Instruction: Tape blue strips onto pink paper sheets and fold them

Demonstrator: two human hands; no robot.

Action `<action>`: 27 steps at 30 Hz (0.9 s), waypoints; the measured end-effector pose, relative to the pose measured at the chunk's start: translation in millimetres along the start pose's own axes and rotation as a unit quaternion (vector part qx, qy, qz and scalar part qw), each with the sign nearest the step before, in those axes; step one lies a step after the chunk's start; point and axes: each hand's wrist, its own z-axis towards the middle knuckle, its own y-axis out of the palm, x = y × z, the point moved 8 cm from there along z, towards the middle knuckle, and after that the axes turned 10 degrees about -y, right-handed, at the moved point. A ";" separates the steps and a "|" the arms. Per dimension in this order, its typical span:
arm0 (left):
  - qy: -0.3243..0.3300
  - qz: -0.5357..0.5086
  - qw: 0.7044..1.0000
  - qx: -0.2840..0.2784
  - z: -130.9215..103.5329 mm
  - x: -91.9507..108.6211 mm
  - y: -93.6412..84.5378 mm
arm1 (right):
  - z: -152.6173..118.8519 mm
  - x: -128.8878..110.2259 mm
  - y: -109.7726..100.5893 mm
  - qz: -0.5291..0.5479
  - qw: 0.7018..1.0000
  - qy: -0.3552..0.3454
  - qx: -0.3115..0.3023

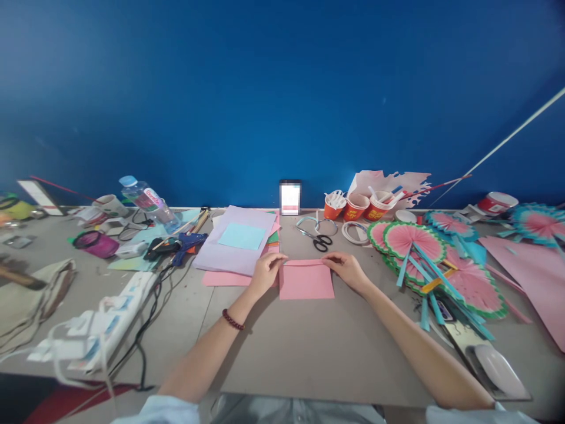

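A pink sheet of paper [306, 282] lies in front of me with a narrow strip folded over along its far edge. My left hand [267, 272] pinches the left end of that fold between thumb and fingers. At the right end, my right hand [348, 270] grips the fold the same way. Just beyond the paper rest black-handled scissors [322, 242]. To the left of my left hand is a stack of coloured paper with a lilac sheet [212, 250] and a smaller light blue sheet [242, 235] on top.
Paper watermelon fans [415, 241] pile up on the right, near a white mouse [498, 368]. Red paper cups [356, 207] and a phone [290, 198] stand by the blue wall. Leftward are a power strip [117, 321], glue gun [188, 246] and water bottle [150, 203].
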 end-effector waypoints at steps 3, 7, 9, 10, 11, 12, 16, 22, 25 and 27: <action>0.047 0.012 0.999 0.012 -2.3 9.8 -2.0 | 0.7 -4.6 -4.0 -0.009 1.000 -0.017 0.020; 0.075 0.018 0.997 0.004 -4.9 13.0 -1.0 | 0.6 -7.6 -6.7 -0.008 0.999 -0.014 0.028; 0.092 0.037 0.995 -0.020 -7.3 16.3 2.6 | 1.2 -8.6 -10.2 -0.015 0.999 -0.020 0.036; 0.099 0.050 0.993 -0.034 -8.6 18.5 4.7 | 1.6 -9.8 -13.0 -0.024 0.998 -0.026 0.044; 0.105 0.065 0.991 -0.047 -10.0 21.0 6.5 | 2.1 -11.9 -16.0 -0.037 0.997 -0.036 0.052; 0.110 0.082 0.989 -0.056 -11.2 23.8 7.9 | 2.4 -15.3 -19.0 -0.051 0.996 -0.049 0.059; 0.161 0.160 0.974 -0.005 -16.2 43.1 0.8 | -0.1 -44.2 -24.9 -0.098 0.983 -0.136 0.077; 0.232 0.257 0.931 0.116 -25.1 61.0 -13.8 | -19.1 -89.9 -15.2 -0.241 0.918 -0.307 0.076; 0.251 0.289 0.919 0.092 -26.2 58.5 -4.1 | -23.4 -87.2 -0.5 -0.330 0.876 -0.351 0.026; 0.254 0.320 0.911 0.061 -25.4 53.9 7.2 | -22.7 -78.5 9.1 -0.379 0.853 -0.360 -0.012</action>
